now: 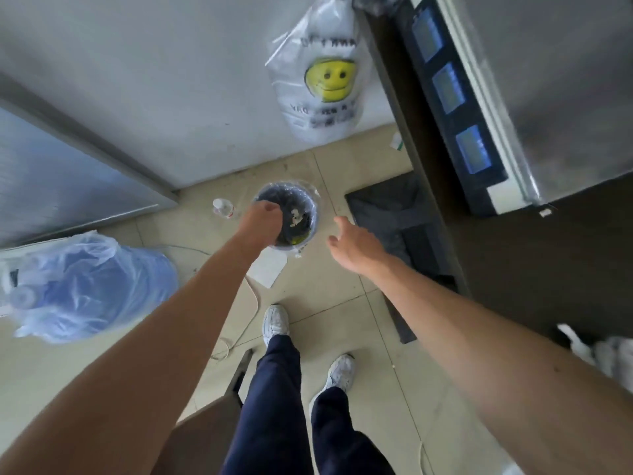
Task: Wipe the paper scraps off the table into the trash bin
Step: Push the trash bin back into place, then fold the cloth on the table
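Over tiled floor (pixel 329 337), left hand (pixel 262 221) curled above trash bin (pixel 313 214).

Paper scraps (pixel 295 217) lie in the trash bin (pixel 317 214), bottle (pixel 223 207) left.

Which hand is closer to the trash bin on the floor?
The left hand, curled right over the trash bin opening. The right hand hangs spread open beside it, off to the right.

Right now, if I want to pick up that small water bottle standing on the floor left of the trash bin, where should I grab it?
Probably by the cap end, from straight above. The water bottle stands upright beside the trash bin, cap towards you, and the left hand over the bin is nearest.
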Available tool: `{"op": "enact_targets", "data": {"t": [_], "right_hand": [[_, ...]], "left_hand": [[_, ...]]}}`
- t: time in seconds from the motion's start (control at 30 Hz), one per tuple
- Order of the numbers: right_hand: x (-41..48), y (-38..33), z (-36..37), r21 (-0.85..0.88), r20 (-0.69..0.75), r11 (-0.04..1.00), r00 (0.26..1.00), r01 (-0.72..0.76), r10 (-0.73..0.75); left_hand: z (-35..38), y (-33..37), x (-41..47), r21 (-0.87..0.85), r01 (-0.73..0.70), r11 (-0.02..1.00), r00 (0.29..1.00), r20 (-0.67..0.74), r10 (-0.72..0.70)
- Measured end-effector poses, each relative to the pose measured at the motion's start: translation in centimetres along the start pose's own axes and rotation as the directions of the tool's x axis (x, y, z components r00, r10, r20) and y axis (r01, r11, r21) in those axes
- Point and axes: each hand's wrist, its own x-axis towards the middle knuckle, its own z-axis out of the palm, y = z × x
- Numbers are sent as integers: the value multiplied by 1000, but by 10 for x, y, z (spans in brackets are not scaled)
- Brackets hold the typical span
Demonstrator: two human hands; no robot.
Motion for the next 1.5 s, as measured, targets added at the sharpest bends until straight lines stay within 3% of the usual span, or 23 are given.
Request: {"op": "enact_targets", "data": {"t": [0.33, 0.6, 0.77, 1.1, 1.37, 1.5], "right_hand": [[-110, 17, -105, 58, -198, 995, 978, 82, -69], [-223, 71, -183, 72, -454, 987, 886, 145, -97], [-284, 121, -209, 74, -548, 991, 835, 109, -51], [-354, 193, -234, 141, -691, 988, 721, 61, 54], [-365, 263, -221, 296, -694, 953, 669, -73, 266], [-365, 289, -206, 399, -646, 904, 651, -157, 398]], "left_hand": [[-21, 125, -139, 266, -273, 925, 953, -58, 298], [0, 217, -258, 309, -501, 809, 830, -92, 549], [43, 253, -317, 349, -606, 715, 758, -20, 652], [139, 303, -368, 423, -752, 506, 627, 222, 747], [226, 314, -370, 413, -801, 432, 590, 426, 686], [265, 309, -359, 442, -830, 341, 549, 536, 641]]}}
